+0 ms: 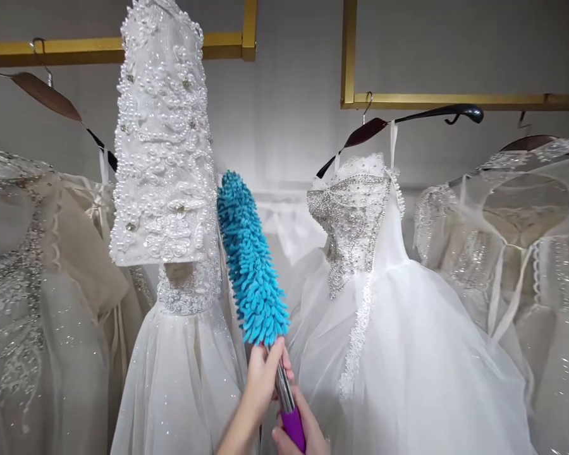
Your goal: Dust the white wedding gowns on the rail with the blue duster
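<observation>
Left hand (260,379) wrapped round the metal shaft of a blue chenille duster (250,259); right hand (299,433) closed on its purple grip below. Duster head stands upright, touching the right edge of the white pearl-beaded sleeve (161,145). The strapless silver-beaded white gown (360,253), right of the duster, is not yet touched.

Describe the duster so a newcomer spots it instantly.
Find the gold rails hung with white gowns. Between the pearl-beaded gown and the silver-bodice gown, both hands hold up the duster. It is the only bright blue thing: a shaggy head on a metal rod with a purple handle.
</observation>
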A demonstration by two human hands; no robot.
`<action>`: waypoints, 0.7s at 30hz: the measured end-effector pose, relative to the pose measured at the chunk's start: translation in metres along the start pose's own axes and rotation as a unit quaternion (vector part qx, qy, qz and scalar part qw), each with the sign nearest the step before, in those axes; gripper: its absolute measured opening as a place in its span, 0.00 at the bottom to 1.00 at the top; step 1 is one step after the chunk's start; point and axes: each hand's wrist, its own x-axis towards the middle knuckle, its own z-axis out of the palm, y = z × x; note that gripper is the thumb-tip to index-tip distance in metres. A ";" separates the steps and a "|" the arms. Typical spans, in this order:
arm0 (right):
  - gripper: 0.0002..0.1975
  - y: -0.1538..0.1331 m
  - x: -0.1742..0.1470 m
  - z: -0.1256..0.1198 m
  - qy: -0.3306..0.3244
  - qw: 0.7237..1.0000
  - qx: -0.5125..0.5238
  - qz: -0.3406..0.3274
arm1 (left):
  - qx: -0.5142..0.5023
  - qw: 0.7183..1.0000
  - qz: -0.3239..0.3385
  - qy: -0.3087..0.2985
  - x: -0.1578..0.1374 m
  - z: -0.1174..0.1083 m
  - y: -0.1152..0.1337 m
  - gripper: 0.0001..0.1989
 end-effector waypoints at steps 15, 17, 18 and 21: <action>0.15 -0.065 0.058 0.002 -0.155 0.978 0.137 -0.019 | 0.069 0.993 0.067 0.071 0.057 0.002 0.037 0.20; 0.15 -0.075 0.067 0.003 -0.165 0.978 0.125 -0.029 | 0.080 0.989 0.084 0.096 0.060 0.002 0.049 0.19; 0.15 -0.075 0.070 0.003 -0.173 0.977 0.124 -0.025 | 0.087 0.987 0.088 0.107 0.061 0.001 0.050 0.18; 0.17 -0.065 0.067 -0.003 -0.208 0.966 0.151 0.021 | 0.117 0.981 0.082 0.129 0.058 -0.001 0.039 0.18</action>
